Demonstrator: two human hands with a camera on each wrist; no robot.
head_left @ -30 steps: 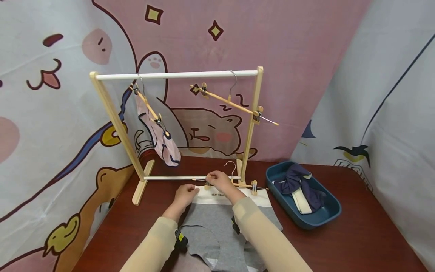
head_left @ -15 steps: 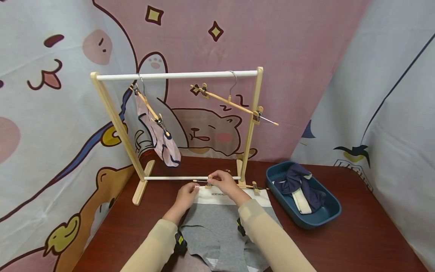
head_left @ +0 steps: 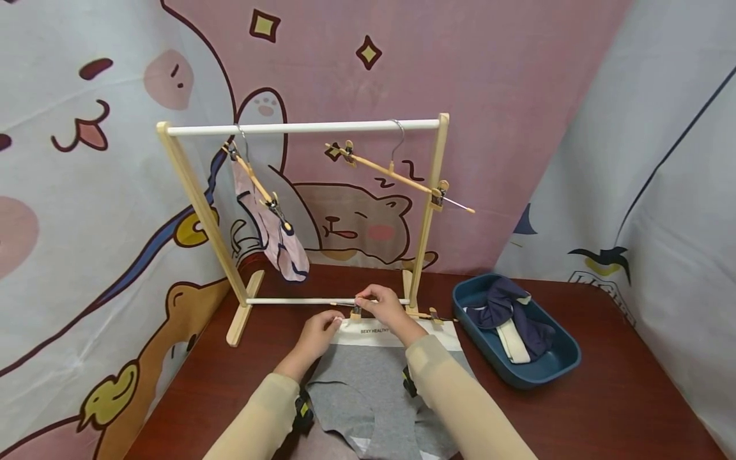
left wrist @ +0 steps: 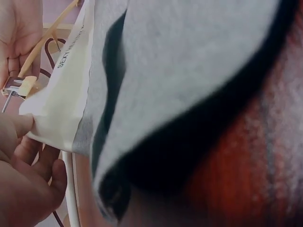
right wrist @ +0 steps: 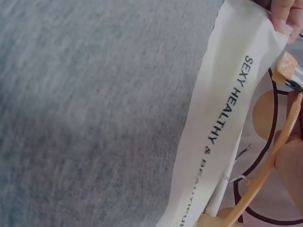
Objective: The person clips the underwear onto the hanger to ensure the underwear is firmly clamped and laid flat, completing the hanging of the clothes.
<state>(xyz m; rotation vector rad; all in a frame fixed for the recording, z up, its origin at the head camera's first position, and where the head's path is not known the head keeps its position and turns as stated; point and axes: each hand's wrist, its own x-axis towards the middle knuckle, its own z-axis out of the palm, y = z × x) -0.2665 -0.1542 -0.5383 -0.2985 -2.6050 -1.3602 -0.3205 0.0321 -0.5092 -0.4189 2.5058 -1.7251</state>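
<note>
Your grey garment point(head_left: 351, 374) is lying across the middle of the reddish-brown tabletop point(head_left: 615, 383), its body running toward the near edge and its white waistband point(head_left: 347, 333) facing the back edge. Black lettering is showing along that band. Your left hand point(head_left: 316, 334) is pinching the waistband's left corner between thumb and fingers. Your right hand point(head_left: 384, 308) is pinching a wooden clip point(head_left: 356, 314) near the left end of a clip hanger point(right wrist: 258, 184), just to the right of that corner. In both wrist views the clip's pale tip is sitting just beside the white fabric. The hanger's bar is stretching along the waistband, and its second clip point(head_left: 435, 315) is sitting at the band's upper edge farther right; whether it is gripping the cloth, you cannot tell.

Beyond your hands, a rack point(head_left: 305, 128) is standing along the tabletop's back edge, closer to the left edge than the right. A pink garment point(head_left: 275, 243) with dark trim is hanging near the rail's left end, and another hanger point(head_left: 397, 179) is hanging near its right end. Toward the tabletop's back right corner, a blue basin point(head_left: 517, 378) is holding dark clothing point(head_left: 531, 329). Behind everything, a cartoon-printed backdrop point(head_left: 460, 57) is rising.
</note>
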